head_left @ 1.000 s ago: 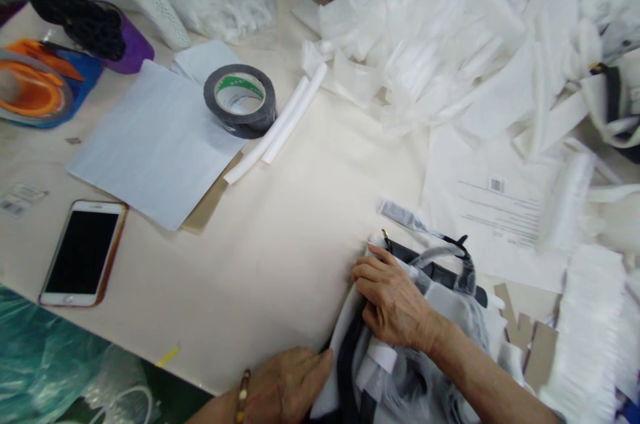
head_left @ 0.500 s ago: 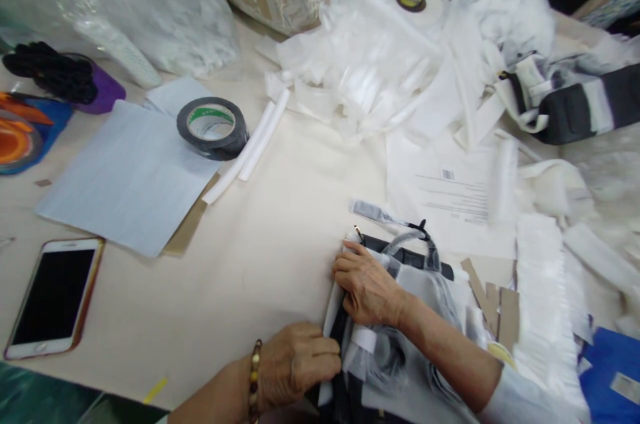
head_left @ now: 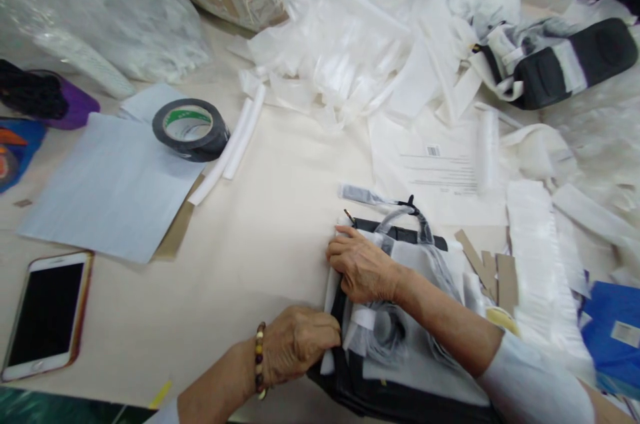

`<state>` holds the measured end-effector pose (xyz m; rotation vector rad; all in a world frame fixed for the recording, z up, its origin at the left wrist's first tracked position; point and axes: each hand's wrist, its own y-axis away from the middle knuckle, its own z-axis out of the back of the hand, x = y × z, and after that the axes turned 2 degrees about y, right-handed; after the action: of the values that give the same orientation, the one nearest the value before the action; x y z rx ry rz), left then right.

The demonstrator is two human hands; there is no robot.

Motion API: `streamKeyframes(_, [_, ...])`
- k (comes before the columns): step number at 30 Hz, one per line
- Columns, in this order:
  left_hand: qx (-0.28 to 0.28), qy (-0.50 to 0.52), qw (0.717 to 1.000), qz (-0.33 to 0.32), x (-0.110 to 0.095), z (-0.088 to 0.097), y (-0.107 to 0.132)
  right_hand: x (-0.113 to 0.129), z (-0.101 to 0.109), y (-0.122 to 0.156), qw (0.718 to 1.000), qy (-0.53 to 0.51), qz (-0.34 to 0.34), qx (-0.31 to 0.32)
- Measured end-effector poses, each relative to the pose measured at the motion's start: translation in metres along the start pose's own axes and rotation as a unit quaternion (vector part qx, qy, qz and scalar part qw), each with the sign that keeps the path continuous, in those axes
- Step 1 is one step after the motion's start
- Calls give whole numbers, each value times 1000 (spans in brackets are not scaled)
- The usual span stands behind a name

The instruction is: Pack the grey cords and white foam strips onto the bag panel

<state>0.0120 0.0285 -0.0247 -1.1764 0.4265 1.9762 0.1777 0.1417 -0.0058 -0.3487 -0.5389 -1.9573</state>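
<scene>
A black handbag (head_left: 390,394) wrapped in white tissue and clear film lies flat at the table's near edge. My right hand (head_left: 361,268) rests on its upper left corner, fingers curled and pressing on the white wrapping (head_left: 425,271). My left hand (head_left: 297,342), with a bead bracelet on the wrist, is closed on the wrapping at the bag's left edge. The bag's wrapped handle (head_left: 423,227) arches just beyond my right hand.
A roll of black tape (head_left: 191,129) and two white foam sticks (head_left: 227,144) lie on white paper sheets (head_left: 110,184) at left. A phone (head_left: 45,314) is at the near left. Heaps of white packing material (head_left: 360,57), a printed sheet (head_left: 435,164), another black bag (head_left: 565,64) and cardboard strips (head_left: 487,271) fill the right.
The view has tilted up and shifted right, showing more of the far table. My left hand has curled from lying flat into a grip on the bag's left edge. My right hand stays in place.
</scene>
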Motion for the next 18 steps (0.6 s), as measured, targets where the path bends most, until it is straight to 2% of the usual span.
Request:
streamKeyframes(2, [-11,16,1000,5,-2,0,1,2,8,5,1000,-11,8,-16])
streamKeyframes(5, [-17,34,999,25,-4,-2,2,14,27,25,995,-29,3,-95])
streamKeyframes(7, [-21,45,998,41,-7,-2,3,27,38,50,990,-45,-11,-136])
streamKeyframes(10, [-39,57,996,58,-11,-3,4,43,43,108,985,-41,-49,-159])
streamKeyframes(12, [-54,58,995,59,-13,-3,6,48,32,157,971,-10,-116,-209])
streamKeyframes(13, [-60,58,995,61,-14,-4,7,49,22,182,957,-1,-182,-228])
streamKeyframes(15, [-70,53,994,67,-15,-5,9,47,-3,230,910,-1,-306,-279])
streamKeyframes(17, [-74,51,992,84,-16,-5,11,45,-34,267,867,-25,-388,-311])
streamKeyframes(18, [-74,51,992,91,-16,-5,12,45,-50,279,855,-45,-415,-308])
